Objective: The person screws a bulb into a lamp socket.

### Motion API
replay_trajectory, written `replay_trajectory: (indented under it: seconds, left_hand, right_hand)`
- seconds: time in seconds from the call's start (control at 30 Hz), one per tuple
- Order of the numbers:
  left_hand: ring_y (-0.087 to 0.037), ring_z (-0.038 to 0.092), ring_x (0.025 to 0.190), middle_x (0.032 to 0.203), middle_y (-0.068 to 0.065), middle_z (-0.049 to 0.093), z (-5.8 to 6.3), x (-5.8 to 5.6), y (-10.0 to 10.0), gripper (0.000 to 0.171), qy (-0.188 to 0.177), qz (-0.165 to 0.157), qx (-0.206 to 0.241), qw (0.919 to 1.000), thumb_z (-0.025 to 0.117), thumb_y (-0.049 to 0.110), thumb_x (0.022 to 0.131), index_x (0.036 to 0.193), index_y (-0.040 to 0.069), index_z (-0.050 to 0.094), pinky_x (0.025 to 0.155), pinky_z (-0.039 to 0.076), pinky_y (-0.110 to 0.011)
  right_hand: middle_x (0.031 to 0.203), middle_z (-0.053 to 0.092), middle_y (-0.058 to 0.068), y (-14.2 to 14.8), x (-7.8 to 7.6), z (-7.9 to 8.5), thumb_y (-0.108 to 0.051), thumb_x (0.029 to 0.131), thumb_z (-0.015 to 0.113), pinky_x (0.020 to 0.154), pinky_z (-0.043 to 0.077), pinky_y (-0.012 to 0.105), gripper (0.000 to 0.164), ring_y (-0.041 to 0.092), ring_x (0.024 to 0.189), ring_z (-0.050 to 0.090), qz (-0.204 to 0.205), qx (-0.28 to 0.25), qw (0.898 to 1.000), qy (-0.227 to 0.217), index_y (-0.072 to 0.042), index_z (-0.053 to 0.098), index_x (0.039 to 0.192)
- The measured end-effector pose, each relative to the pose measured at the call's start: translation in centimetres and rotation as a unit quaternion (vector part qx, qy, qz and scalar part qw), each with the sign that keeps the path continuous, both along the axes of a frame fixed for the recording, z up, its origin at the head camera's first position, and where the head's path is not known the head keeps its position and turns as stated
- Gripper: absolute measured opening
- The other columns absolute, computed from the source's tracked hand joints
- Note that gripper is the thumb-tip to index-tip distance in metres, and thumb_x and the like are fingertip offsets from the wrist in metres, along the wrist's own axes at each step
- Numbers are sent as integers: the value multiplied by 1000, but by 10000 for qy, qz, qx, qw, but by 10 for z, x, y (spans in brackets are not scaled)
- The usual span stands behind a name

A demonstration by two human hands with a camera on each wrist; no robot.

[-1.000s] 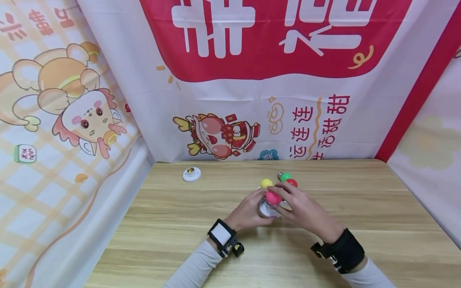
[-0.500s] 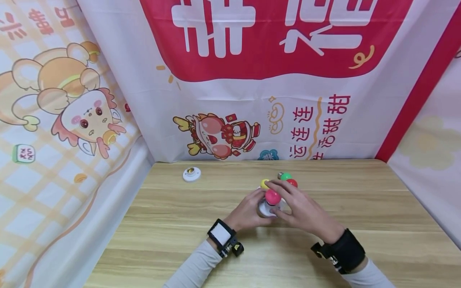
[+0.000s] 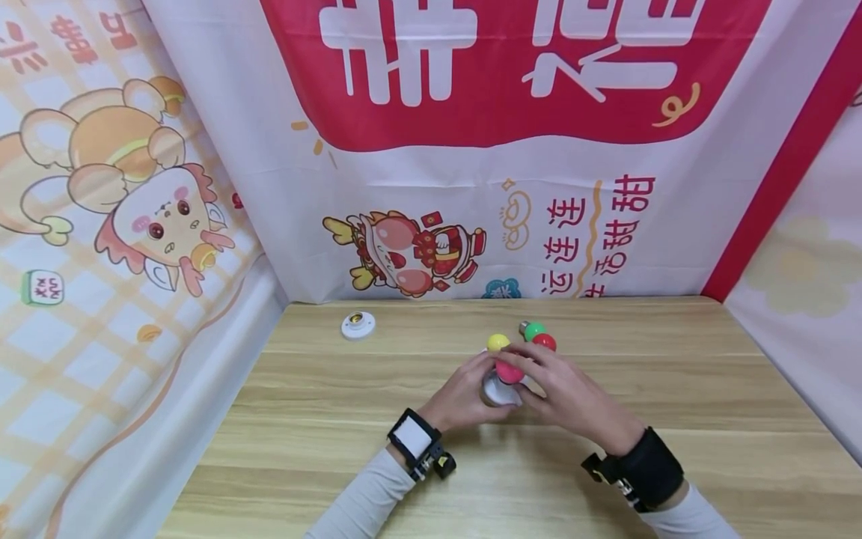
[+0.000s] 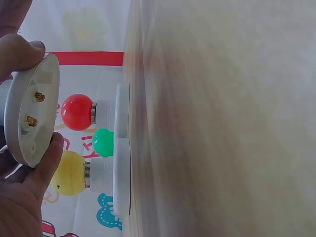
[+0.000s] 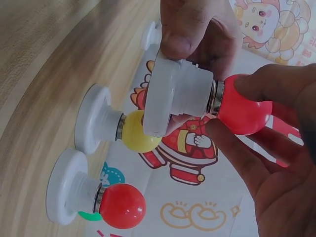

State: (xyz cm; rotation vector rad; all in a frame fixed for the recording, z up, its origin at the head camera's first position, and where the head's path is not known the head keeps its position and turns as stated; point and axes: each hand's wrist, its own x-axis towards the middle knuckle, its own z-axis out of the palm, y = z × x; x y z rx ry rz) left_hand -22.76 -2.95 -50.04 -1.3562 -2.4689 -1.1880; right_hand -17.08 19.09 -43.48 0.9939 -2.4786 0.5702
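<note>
My left hand (image 3: 463, 394) grips a white lamp holder (image 5: 180, 94) by its round base, raised off the table. Two brass terminals (image 4: 34, 108) show on the underside in the left wrist view. A pinkish-red light bulb (image 5: 247, 103) sits in the holder's mouth, with a band of its metal cap visible at the rim. The thumb and fingers of my right hand (image 3: 564, 385) pinch the bulb's round part. Just beyond the hands, a yellow bulb (image 3: 498, 342) and a red bulb (image 3: 545, 342) stand upright in white holders on the table.
A green bulb (image 3: 534, 330) with its metal cap showing lies on the table behind the red one. At the back left sits a white lamp holder (image 3: 358, 326) without a bulb. Printed cloth (image 3: 417, 172) hangs at the back and sides of the wooden table (image 3: 323, 404).
My right fingers spread off the bulb half a second ago and now close round it again. My left hand has stayed in place with the lamp holder.
</note>
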Motion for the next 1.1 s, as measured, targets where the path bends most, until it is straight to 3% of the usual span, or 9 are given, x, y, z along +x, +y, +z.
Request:
replay_trajectory:
  seconds: [0.17,0.4,0.57,0.8,1.1]
  left_hand:
    - [-21,57,144,159,-9,54,0,-1,0,85,76,47,26,10000,91,21,85,157,11,46,118,50,-31]
    - [-20,57,142,156,-7,56,-1,-1,1,80,-89,27,33,10000,91,20,86,154,11,50,118,51,-30]
    - [-20,57,143,157,-7,56,0,-1,1,80,-146,17,51,9999,91,20,86,153,11,50,118,51,-30]
    - [-21,58,142,158,-7,55,-1,0,-1,85,-99,28,119,9999,91,21,86,157,12,45,117,51,-31]
    - [-20,56,144,160,-7,52,0,1,1,86,-9,-52,94,9999,90,22,87,159,13,43,118,50,-29]
  right_hand:
    - [139,65,17,0,-1,0,-13,84,92,99,63,50,63,41,133,65,-136,47,9998,164,-13,68,142]
    - [131,67,17,-1,-3,-2,-15,83,93,92,66,47,60,35,116,74,-245,-8,9995,186,-10,69,138]
    - [133,66,17,-1,-3,-2,-17,83,93,94,65,48,61,36,122,71,-272,23,9995,136,-10,69,138]
    - [152,59,15,0,0,1,-19,85,91,103,61,52,73,40,142,58,-207,40,9993,-313,-14,59,151]
    - [144,65,13,1,-1,1,-12,85,90,101,62,48,63,37,134,65,-11,-28,10000,43,-12,66,143]
